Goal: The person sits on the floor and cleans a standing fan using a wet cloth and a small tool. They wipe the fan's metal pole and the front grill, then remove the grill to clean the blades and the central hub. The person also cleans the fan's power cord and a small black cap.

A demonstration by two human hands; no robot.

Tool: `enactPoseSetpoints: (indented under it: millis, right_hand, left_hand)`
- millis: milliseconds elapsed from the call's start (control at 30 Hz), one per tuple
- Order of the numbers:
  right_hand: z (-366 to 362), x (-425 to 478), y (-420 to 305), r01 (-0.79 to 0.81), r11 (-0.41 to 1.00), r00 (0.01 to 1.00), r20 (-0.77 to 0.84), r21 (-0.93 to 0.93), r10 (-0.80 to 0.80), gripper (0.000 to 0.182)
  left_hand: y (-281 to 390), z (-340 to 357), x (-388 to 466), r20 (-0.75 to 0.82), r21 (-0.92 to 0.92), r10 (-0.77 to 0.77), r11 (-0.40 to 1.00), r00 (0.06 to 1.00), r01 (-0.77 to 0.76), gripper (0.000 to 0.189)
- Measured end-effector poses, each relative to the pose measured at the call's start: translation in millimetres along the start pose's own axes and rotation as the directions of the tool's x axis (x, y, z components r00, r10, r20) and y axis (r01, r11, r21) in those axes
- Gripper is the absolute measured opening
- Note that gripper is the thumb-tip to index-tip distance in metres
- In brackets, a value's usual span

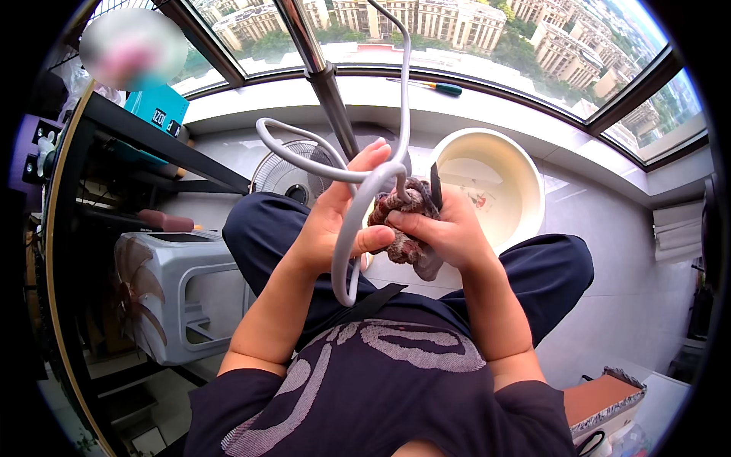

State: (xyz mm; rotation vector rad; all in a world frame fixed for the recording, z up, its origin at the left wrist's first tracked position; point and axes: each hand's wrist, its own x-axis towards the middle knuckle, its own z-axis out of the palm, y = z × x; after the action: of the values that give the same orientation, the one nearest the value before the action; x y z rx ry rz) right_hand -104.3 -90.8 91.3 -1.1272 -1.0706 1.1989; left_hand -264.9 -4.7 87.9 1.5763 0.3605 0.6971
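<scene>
Between my hands is a bunched, damp-looking brown-grey cloth (404, 249), wrapped around part of a grey cable (346, 251). My right hand (457, 228) grips the cloth, its thumb pressed on top; a flat black strip (436, 185) sticks up beside its fingers. My left hand (337, 220) is at the cloth's left side, fingers spread upward behind the cable and thumb tip against the cloth. The cable loops in the air above my lap and rises toward the window. A metal pole (328, 85) of a standing fan stands behind the cable.
A cream basin (534, 183) holding some water stands on the floor ahead. The fan's round grille (274, 171) is left of it. A screwdriver (445, 88) lies on the windowsill. At left are a black-framed table (165, 143) and a grey box fan (171, 297); a box (605, 400) is lower right.
</scene>
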Motion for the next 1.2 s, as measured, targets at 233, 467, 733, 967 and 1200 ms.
enactPoseSetpoints:
  millis: [233, 467, 733, 967, 1200]
  right_hand:
    - [17, -1, 5, 0.041, 0.999, 0.992, 0.124, -0.030, -0.037, 0.023]
    - [17, -4, 7, -0.030, 0.984, 0.997, 0.070, 0.175, 0.018, 0.018]
    - [1, -14, 36, -0.108, 0.985, 0.988, 0.094, -0.132, 0.121, 0.016]
    - [-35, -25, 65, -0.125, 0.965, 0.991, -0.068, -0.232, 0.112, 0.013]
    - [-45, -25, 69, -0.089, 0.954, 0.987, -0.153, -0.286, 0.046, 0.013]
  left_hand:
    - [10, 19, 12, -0.080, -0.202, 0.203, 0.955, 0.976, -0.216, 0.015]
    - [19, 1, 11, -0.274, -0.428, 0.096, 0.879, 0.957, -0.211, 0.024]
    - [55, -63, 7, -0.438, -0.615, -0.063, 0.748, 0.897, -0.248, 0.028]
    - [76, -134, -15, -0.615, -0.512, 0.047, 0.735, 0.787, -0.444, 0.027]
    - [59, -133, -20, -0.801, -0.120, 0.176, 0.890, 0.572, -0.441, 0.026]
